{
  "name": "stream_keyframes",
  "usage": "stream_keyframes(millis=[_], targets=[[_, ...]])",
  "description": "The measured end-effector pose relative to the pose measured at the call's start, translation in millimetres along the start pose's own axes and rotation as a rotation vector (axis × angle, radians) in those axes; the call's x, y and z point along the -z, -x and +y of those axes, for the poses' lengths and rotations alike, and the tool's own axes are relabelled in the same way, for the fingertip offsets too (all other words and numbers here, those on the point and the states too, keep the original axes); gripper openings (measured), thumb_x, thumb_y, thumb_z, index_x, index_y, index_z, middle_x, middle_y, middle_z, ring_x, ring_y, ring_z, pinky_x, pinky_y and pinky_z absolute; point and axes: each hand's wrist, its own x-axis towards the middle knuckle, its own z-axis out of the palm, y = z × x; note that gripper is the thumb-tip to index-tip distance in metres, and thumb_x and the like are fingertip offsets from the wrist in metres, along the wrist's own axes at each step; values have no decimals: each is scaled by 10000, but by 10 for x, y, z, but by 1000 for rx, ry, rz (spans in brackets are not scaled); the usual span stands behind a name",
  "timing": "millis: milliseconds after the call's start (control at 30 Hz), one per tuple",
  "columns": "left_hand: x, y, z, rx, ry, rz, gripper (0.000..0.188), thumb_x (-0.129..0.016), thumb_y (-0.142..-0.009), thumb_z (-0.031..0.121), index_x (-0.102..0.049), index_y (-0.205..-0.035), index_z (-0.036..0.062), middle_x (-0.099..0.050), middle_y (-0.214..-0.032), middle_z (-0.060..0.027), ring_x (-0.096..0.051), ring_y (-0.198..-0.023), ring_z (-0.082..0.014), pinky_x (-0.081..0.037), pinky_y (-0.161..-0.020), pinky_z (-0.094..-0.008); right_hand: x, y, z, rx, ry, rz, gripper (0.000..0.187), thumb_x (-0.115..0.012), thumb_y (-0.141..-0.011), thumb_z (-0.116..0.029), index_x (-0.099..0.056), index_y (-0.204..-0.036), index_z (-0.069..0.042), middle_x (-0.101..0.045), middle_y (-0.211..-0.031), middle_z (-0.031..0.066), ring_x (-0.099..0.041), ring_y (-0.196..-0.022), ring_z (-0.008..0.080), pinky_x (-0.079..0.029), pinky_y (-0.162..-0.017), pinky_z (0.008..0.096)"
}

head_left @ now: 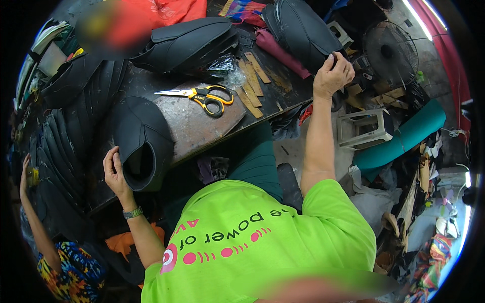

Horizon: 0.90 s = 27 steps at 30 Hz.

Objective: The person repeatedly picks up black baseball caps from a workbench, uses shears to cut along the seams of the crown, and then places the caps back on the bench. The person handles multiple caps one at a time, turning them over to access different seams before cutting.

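A black stitched piece that looks like a shoe upper [144, 123] stands at the table's left front, its round opening facing me. My left hand [118, 174] rests against its left side, fingers stretched out and thumb apart. Out to the right, my right hand [333, 76] has its fingers curled at the near end of a stack of black shoe uppers [300, 30]. How many layers it grips I cannot tell. Scissors with yellow-and-black handles [207, 98] lie between the hands on a worn brown board [189, 129], blades slightly parted and pointing left.
More black uppers [187, 43] are nested at the back and along the left [58, 151]. Wooden strips [250, 83] lie beside crumpled clear plastic [232, 76]. Right of the table are a fan [389, 53], a stool [366, 126] and a green roll [404, 139]. Another person's arm [38, 222] shows at left.
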Motion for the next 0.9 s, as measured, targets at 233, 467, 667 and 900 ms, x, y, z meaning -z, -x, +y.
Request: stream_keyframes(millis=[233,467,667,900], targets=[[5,11,-6,-4,-8,-3,251,-560,-1033,183,-689,-1147,1,-680,-1151,-74,-626,-1084,-181,-461,-969,-308,114,-59,166,-185,-148,-315,498,-785,-814,-399,-634,-896,68,-629,-996,227,-583,-1007,399,-473,-856,480],[11,8,-25,-11,-4,-15,246,-561,-1030,175,-688,-1153,4,-676,-1160,-72,-628,-1082,-180,-460,-967,-308,170,-205,322,-3,37,-705,730,-772,-760,-524,-618,-1161,66,-610,-1187,254,-529,-1183,414,-456,-969,482],[14,13,3,-20,-7,-16,236,-559,-1027,159,-691,-1158,14,-674,-1161,-74,-628,-1080,-181,-460,-964,-307,110,-298,518,-10,-151,-876,903,-774,-745,-557,-484,-1350,47,-540,-1356,271,-500,-1258,435,-425,-1042,481],[0,2,40,-12,-33,-8,244,-549,-1032,161,-686,-1163,8,-671,-1162,-79,-627,-1083,-187,-462,-969,-311,-64,-716,676,-79,-197,-1150,850,-782,-718,-610,-643,-1150,109,-659,-1154,277,-625,-1112,355,-470,-948,407]])
